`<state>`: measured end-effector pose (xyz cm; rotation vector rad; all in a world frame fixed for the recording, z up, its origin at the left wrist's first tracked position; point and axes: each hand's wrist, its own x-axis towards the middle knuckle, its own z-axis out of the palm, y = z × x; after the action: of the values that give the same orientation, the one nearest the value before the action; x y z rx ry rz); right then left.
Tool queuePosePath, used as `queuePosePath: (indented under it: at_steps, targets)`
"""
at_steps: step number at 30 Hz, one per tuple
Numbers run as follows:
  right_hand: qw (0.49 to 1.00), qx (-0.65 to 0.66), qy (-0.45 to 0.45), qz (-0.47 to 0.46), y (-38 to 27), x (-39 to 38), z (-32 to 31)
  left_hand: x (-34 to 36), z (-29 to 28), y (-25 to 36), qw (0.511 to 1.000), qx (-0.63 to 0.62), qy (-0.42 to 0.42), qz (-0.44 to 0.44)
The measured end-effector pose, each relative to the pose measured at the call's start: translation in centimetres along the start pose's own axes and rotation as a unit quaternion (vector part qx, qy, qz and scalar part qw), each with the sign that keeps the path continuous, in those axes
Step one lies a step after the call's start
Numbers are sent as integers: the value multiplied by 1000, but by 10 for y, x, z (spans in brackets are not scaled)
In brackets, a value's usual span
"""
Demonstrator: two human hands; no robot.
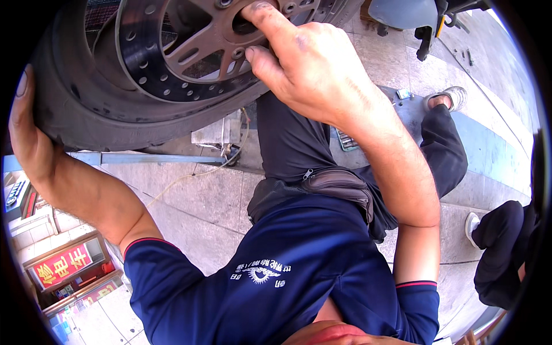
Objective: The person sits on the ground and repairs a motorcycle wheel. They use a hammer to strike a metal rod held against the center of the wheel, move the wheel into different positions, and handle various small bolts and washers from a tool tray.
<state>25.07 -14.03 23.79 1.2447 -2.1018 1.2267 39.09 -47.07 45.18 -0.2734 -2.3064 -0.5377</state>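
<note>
Black rubber tyre (pixel 103 126): between hands, top cut off.
Left hand (pixel 35 141): open against tyre, fingers mostly hidden.
Right hand (pixel 310 69): thumb and 1 finger spread at grey metal hub (pixel 227 31).

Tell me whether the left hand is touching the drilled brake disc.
Apart. The head view shows the left hand at the outer edge of the tyre, whose dark sidewall lies plainly between it and the brake disc.
</note>
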Motion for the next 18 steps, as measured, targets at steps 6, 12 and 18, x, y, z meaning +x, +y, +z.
queuePosePath:
  at_steps: [6,12,18]
  targets:
    - [958,-217,-175,-65,-20,28,-32,-3,3,0,996,-59,2,-66]
    - [840,-452,-263,-147,-44,38,-51,-5,44,36,955,-48,165,-241]
    - [691,-525,-423,-260,-65,81,-84,0,41,32,989,-80,20,-125]
